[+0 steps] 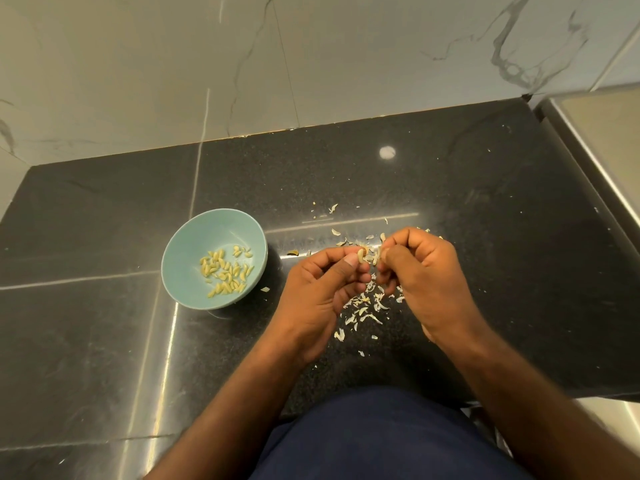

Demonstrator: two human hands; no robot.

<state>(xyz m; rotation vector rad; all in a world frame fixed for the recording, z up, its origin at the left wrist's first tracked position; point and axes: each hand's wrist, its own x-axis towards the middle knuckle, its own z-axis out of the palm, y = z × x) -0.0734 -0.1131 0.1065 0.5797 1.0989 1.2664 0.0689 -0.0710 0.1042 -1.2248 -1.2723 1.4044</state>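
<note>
Seed (362, 255), pale yellow, slim, perhaps half-husked — pinched between left hand (320, 289) and right hand (427, 271)

The head camera is looking steeply down toward twelve o'clock, close over the left hand (322, 292) and right hand (427, 275).

Left hand (320, 289), right hand (424, 271) close together; fingers curled, fingertips pinched

**Seed pinched at your fingertips**

You hold a small, pale yellow seed (362, 255) just right of the frame's centre, pinched in the fingertips of your left hand (322, 289). Just beside it, your right hand (420, 271) pinches a slender, pale husk piece (377, 257), which stands roughly upright.
</note>
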